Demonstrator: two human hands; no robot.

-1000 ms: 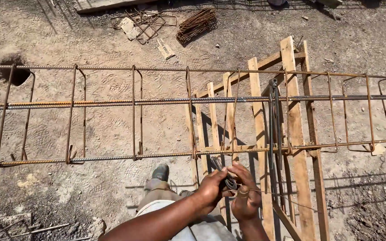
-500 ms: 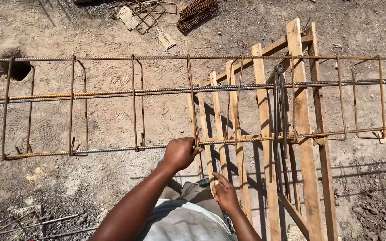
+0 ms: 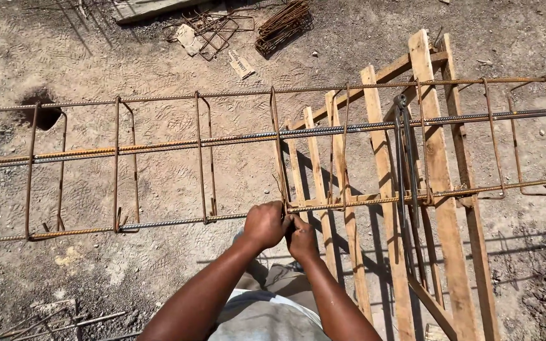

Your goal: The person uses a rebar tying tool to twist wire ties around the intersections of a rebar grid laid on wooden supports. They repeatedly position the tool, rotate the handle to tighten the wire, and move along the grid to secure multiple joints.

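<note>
**Both your hands bunched at one stirrup joint on the rebar cage**

Your left hand and right hand are touching each other, fingers curled tight around the spot where a rusty stirrup meets the near lower bar of the rebar cage. Can't tell if you're pinching wire in there. Just right of your hands the cage rests on a wooden pallet frame. Far beyond your hands, on the dirt, there's a small tan cardboard scrap, a pale flat package piece and a bundle of rusty stirrups.
</note>
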